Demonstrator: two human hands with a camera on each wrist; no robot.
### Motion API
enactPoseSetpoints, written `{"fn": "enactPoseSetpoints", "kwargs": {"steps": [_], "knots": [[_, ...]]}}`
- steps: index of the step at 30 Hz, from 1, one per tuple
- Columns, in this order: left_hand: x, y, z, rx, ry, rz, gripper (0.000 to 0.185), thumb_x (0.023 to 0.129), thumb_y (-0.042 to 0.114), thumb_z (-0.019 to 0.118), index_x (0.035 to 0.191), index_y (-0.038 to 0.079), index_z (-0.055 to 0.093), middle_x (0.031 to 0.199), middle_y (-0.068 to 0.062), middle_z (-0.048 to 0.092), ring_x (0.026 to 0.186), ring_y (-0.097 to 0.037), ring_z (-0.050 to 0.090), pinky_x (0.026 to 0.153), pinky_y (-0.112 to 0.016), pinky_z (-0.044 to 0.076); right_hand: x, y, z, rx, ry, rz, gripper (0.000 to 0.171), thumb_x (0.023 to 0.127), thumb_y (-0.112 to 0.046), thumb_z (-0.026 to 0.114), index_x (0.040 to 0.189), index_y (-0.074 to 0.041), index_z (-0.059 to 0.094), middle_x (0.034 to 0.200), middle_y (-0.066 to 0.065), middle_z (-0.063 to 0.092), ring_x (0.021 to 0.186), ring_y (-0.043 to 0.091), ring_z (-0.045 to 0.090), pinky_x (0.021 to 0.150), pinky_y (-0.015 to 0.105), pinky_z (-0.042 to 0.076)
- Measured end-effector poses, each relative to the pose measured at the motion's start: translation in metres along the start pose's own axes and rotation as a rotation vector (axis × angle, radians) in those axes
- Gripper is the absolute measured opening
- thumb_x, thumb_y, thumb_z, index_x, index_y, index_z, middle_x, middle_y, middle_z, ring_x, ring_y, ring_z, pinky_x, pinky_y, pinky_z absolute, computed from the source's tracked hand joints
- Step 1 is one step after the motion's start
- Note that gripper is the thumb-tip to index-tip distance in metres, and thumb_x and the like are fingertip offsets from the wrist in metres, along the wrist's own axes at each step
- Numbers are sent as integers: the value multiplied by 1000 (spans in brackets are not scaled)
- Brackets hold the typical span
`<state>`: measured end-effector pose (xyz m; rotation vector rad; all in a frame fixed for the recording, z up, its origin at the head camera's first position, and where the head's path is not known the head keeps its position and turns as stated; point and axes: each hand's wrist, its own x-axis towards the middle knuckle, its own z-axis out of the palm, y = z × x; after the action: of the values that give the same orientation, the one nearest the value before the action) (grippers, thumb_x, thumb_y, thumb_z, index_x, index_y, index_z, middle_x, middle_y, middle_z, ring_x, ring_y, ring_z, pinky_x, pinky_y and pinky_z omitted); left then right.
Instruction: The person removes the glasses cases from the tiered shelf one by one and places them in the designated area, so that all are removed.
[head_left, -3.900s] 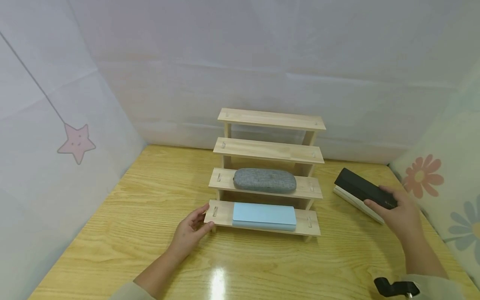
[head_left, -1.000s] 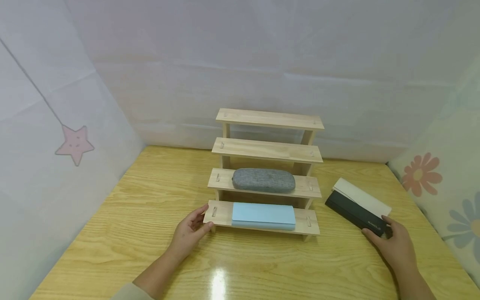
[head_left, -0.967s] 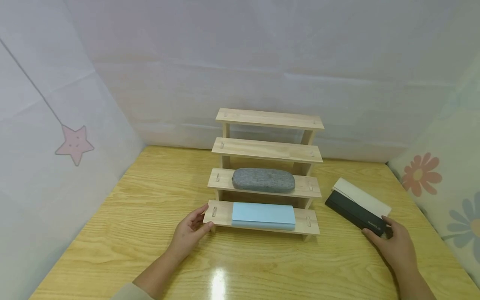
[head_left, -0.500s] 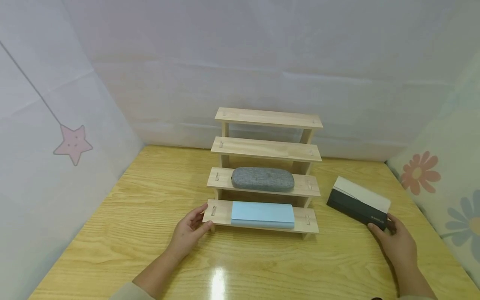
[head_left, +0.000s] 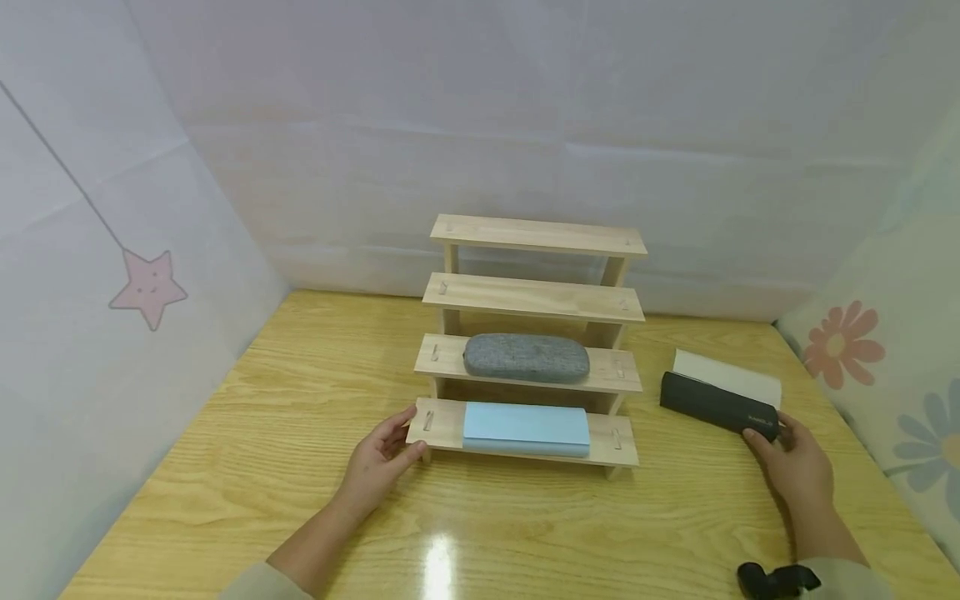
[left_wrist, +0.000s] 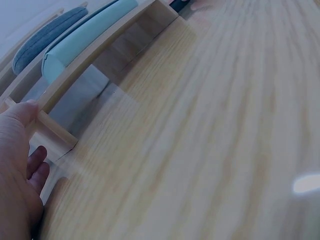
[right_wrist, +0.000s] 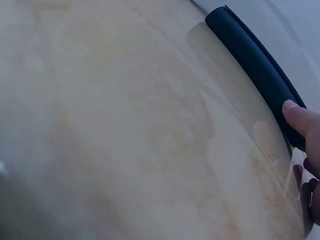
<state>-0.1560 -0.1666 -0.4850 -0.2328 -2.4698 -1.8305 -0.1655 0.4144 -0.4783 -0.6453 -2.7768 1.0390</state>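
Black case [head_left: 716, 406] lies on the wooden table [head_left: 262, 433], right of the four-tier wooden rack [head_left: 534, 333] and just in front of a white box [head_left: 727, 379]; right hand [head_left: 791, 467] grips its near end, thumb on the front face and fingers curled behind. Left hand [head_left: 378, 462] rests against the left end of the rack's bottom step, thumb on top and fingers loosely spread, pinching nothing. Light blue case [head_left: 525, 427] sits on that bottom step, grey fabric case [head_left: 525, 358] one step up.
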Motion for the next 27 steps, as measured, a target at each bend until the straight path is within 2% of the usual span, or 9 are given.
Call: {"fn": "enactPoseSetpoints", "kwargs": {"steps": [5,14,27], "knots": [[0,-1,0,1,-8,19,55,91,24,71,140,9,52,147,-9,50,115,-5,58,99,-26,49,9,-2,-4,-2,10,19,80,99,-49,50,155,0,19,146,36,37,131,54,35,106,65,29],[-1,-2,1,-12,-3,25,55,91,23,71,140,8,51,148,-9,50,113,-1,58,95,-13,45,28,-8,-7,6,-8,61,79,100,-48,47,155,0,18,150,34,33,134,54,31,109,63,27],[-1,-3,1,13,6,29,54,91,24,71,140,10,52,147,-7,51,113,-3,59,95,-16,47,41,-10,-3,10,-13,66,78,100,-48,45,156,-3,16,151,32,32,135,52,31,110,62,26]]}}
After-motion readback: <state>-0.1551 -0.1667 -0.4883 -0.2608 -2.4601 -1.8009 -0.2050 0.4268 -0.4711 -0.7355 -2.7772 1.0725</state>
